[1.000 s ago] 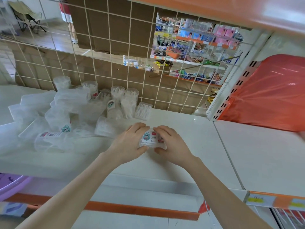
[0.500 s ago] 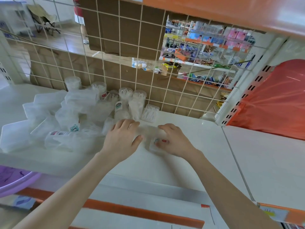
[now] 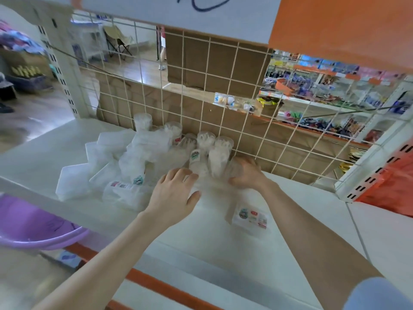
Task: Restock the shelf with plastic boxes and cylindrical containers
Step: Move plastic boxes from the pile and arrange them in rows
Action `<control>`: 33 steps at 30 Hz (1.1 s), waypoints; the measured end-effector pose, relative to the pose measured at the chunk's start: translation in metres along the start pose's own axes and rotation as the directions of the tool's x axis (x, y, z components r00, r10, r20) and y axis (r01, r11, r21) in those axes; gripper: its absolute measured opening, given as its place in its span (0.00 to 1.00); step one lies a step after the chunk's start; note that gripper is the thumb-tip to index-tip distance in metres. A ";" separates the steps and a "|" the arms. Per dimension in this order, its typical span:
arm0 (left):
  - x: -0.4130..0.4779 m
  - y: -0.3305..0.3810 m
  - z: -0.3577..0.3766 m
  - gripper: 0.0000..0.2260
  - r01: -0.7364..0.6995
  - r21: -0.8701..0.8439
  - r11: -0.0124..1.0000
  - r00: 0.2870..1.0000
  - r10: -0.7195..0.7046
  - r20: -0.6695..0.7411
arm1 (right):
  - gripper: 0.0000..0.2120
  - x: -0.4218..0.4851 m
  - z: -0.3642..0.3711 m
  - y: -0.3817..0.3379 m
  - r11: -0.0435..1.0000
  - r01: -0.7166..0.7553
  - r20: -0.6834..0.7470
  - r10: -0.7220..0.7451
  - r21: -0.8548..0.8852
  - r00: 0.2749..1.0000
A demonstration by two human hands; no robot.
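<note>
A heap of clear plastic boxes (image 3: pixel 100 166) lies on the white shelf (image 3: pixel 223 247) at the left. Several clear cylindrical containers (image 3: pixel 221 153) of cotton swabs stand upright against the wire grid. My right hand (image 3: pixel 248 175) reaches to the grid, its fingers curled round a small clear container (image 3: pixel 234 170) beside the cylinders. My left hand (image 3: pixel 174 191) lies with fingers spread flat at the edge of the heap, holding nothing. A small labelled clear box (image 3: pixel 250 217) lies alone on the shelf, nearer to me than my right hand.
The wire grid back panel (image 3: pixel 223 97) with brown cardboard behind it closes the shelf's rear. A purple basin (image 3: pixel 38 227) sits at the lower left. An orange bag (image 3: pixel 393 182) fills the neighbouring bay at the right. An orange shelf edge hangs overhead.
Both hands have let go of the small labelled box, which now lies on the shelf. They moved back toward the grid, and my right hand took hold of a clear container there.
</note>
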State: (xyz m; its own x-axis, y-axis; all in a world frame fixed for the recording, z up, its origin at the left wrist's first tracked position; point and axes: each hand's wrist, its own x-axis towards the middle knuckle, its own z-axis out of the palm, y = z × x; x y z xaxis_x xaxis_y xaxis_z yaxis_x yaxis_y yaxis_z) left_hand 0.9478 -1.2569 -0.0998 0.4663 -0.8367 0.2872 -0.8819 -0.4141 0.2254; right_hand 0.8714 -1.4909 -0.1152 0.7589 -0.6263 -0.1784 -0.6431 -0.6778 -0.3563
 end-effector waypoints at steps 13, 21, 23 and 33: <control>0.024 0.022 0.007 0.20 -0.087 -0.117 0.989 0.996 0.086 -0.011 | 0.29 -0.050 -0.028 0.013 0.751 -0.135 0.114 0.080 0.646 0.990; 0.034 0.043 0.008 0.32 -0.043 -0.348 0.936 0.998 0.055 0.026 | 0.30 -0.099 -0.023 0.004 0.112 -0.231 0.245 -0.136 0.966 0.960; 0.034 0.047 0.007 0.34 -0.063 -0.380 0.923 0.997 0.075 0.018 | 0.37 -0.104 -0.023 -0.001 0.104 -0.229 0.244 -0.176 0.968 0.954; 0.028 0.043 0.000 0.31 -0.065 -0.406 0.912 0.998 0.061 -0.023 | 0.24 -0.118 -0.017 -0.006 0.073 -0.170 0.178 -0.139 0.983 0.974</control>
State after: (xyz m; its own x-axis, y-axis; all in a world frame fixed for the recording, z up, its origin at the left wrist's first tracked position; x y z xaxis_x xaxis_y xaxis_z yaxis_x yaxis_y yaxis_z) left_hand 0.9228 -1.2985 -0.0825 0.4134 -0.8519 0.3214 -0.8059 -0.1781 0.5646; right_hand 0.7839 -1.4198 -0.0763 0.8471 -0.4469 -0.2877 -0.0751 0.4352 -0.8972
